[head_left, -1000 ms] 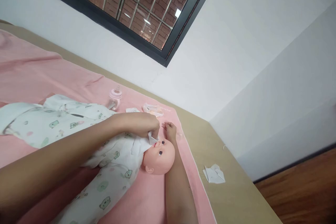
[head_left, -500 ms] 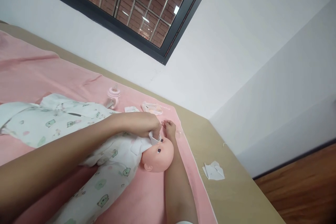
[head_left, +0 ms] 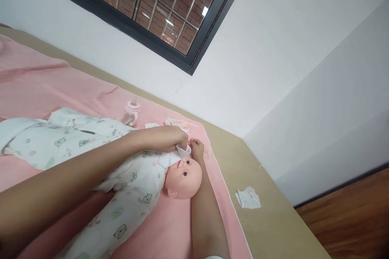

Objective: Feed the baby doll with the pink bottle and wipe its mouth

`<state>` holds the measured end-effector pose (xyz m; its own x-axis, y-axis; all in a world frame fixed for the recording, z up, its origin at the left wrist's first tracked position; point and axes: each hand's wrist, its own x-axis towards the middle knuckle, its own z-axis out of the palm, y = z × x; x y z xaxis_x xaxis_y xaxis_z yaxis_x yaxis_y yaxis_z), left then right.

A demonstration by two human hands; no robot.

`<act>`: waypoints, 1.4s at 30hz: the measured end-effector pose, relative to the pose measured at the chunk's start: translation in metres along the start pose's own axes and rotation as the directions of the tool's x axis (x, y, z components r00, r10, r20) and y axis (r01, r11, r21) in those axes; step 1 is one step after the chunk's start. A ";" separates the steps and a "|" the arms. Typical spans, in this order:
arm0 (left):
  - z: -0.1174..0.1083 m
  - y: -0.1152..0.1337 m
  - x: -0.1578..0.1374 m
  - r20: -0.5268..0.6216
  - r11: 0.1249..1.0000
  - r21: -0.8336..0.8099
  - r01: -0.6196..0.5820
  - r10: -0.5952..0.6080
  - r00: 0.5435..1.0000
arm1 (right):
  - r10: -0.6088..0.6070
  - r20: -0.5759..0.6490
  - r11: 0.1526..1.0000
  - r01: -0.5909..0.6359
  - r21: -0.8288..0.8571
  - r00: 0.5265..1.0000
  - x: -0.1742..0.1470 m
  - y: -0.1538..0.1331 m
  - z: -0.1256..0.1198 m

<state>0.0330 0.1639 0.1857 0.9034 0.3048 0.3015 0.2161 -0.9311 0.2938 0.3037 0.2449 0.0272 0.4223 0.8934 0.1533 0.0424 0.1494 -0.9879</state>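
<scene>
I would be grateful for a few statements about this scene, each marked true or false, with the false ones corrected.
1. The left hand holds a white cloth close to the face of the doll. True.
2. The right forearm lies beside the doll's head. True.
3. The right hand grips the baby bottle. False: the bottle is on the pink blanket, away from that hand.
4. The doll's eyes are closed. False: they are open.
5. A second white piece lies on the tan surface, off the blanket. True.
</scene>
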 end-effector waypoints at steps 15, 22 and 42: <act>0.002 0.000 0.002 0.035 0.998 -0.062 -0.019 0.021 0.999 | 0.002 -0.002 1.000 -0.002 -0.002 1.000 0.004 0.003 0.000; -0.002 0.004 -0.002 0.052 0.989 -0.143 -0.037 0.045 0.998 | -0.005 -0.002 1.000 0.005 0.006 1.000 0.005 0.008 -0.001; -0.006 -0.008 -0.011 0.044 0.995 -0.058 -0.078 0.080 0.996 | 0.017 -0.010 1.000 -0.017 -0.011 1.000 0.010 0.006 -0.002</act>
<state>0.0197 0.1687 0.1852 0.9332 0.2199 0.2842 0.1233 -0.9388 0.3217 0.3099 0.2535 0.0225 0.4316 0.8918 0.1361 0.0447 0.1295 -0.9906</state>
